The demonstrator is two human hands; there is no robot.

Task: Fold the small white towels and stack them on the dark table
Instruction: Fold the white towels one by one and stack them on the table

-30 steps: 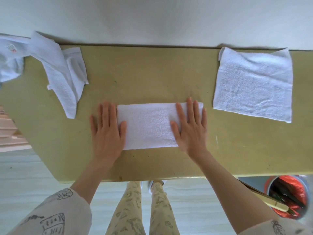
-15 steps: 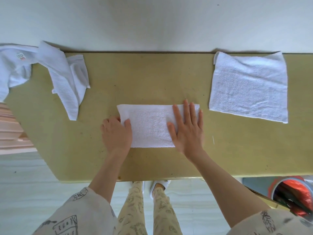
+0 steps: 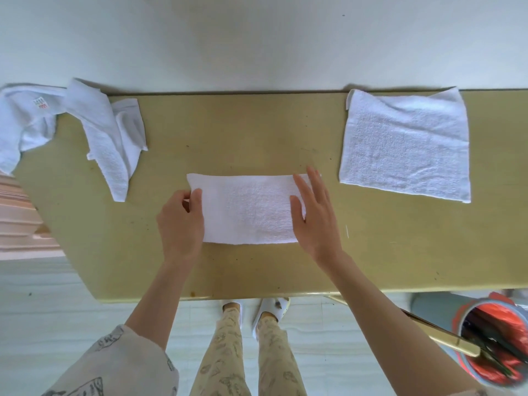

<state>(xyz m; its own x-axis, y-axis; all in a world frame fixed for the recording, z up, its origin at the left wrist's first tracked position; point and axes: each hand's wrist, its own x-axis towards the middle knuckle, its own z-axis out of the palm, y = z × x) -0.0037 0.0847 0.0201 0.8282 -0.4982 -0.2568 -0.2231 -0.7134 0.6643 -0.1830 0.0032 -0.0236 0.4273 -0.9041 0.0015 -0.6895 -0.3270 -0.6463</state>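
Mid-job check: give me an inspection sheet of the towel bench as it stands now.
Surface: olive-tan table, scuffed.
Job's things: half-folded towel at centre; folded towel at right; crumpled towels at left, one over the edge.
Clutter: nothing seen.
Grippers: left hand pinches the half-folded towel's left end; right hand lies flat on its right end.
Cables: nothing seen.
Surroundings: pale wall; red-lined bin on the floor, right.

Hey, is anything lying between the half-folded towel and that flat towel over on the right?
Nothing visible: only bare table separates the half-folded towel from the flat towel.
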